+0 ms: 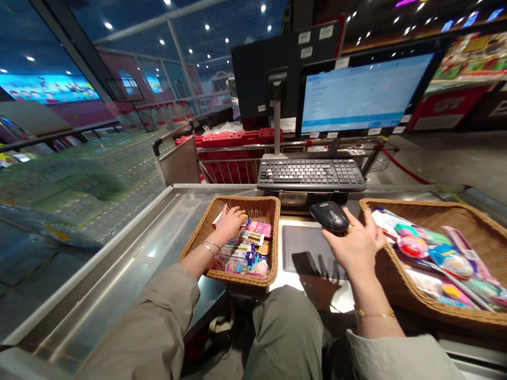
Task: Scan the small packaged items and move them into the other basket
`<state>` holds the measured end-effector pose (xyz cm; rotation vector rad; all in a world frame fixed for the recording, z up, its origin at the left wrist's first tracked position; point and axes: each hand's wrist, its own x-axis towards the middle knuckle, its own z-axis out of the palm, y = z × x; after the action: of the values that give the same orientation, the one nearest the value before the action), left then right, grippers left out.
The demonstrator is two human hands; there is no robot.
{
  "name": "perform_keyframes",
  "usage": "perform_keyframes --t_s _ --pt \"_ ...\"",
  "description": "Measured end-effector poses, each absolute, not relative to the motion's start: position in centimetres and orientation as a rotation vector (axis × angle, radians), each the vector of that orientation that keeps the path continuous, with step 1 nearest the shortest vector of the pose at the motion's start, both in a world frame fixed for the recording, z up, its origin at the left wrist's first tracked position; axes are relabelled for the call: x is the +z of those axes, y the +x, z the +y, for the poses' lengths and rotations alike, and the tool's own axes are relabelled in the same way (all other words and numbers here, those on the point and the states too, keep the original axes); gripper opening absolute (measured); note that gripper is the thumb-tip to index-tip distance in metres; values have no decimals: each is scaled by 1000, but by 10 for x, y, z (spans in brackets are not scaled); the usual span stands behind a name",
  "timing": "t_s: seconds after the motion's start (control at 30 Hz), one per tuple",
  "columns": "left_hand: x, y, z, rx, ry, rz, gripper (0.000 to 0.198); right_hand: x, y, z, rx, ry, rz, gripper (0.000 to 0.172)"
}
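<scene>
- Reaching forward from khaki sleeves (138,322), both bare forearms pass above olive trousers (285,332); thin bangles (209,246) circle the left wrist and a gold chain bracelet (374,314) the right.
- The right hand (356,245) has its fingers (348,227) curled closed around a black handheld scanner (328,216), gripping it from below. It looks light and rounded, so a full wrap around its body seems the secure hold.
- The left hand (227,224) dips into a wicker basket (273,232), its fingers (237,214) bent down among small packaged goods (249,253). Whether they grip one is hidden.
- These packets look light and thin, with slippery plastic wrap; pinching an edge seems the surest hold.
- Between the baskets, a dark flat scanner plate (304,248) is set into the stainless steel counter (119,264), just below the right hand.
- To the right, a larger wicker basket (435,211) holds flat, colourful blister packs (451,261), which seem stiff but light.
- Beyond the plate sits a black keyboard (311,174), with a bright monitor (366,92) behind it.
- Further back, a red crate (237,140) sits behind a metal rail (229,158), and a lit store display (47,89) glows far left.
</scene>
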<state>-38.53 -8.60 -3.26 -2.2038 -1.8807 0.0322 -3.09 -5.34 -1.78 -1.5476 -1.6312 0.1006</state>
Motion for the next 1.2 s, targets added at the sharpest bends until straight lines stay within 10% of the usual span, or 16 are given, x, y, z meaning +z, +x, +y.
perform_keyframes --t_s 1.2 --pt "-55 -413 -83 273 -2384 -1699 33 -41 -48 -46 127 -1554 -1701 40"
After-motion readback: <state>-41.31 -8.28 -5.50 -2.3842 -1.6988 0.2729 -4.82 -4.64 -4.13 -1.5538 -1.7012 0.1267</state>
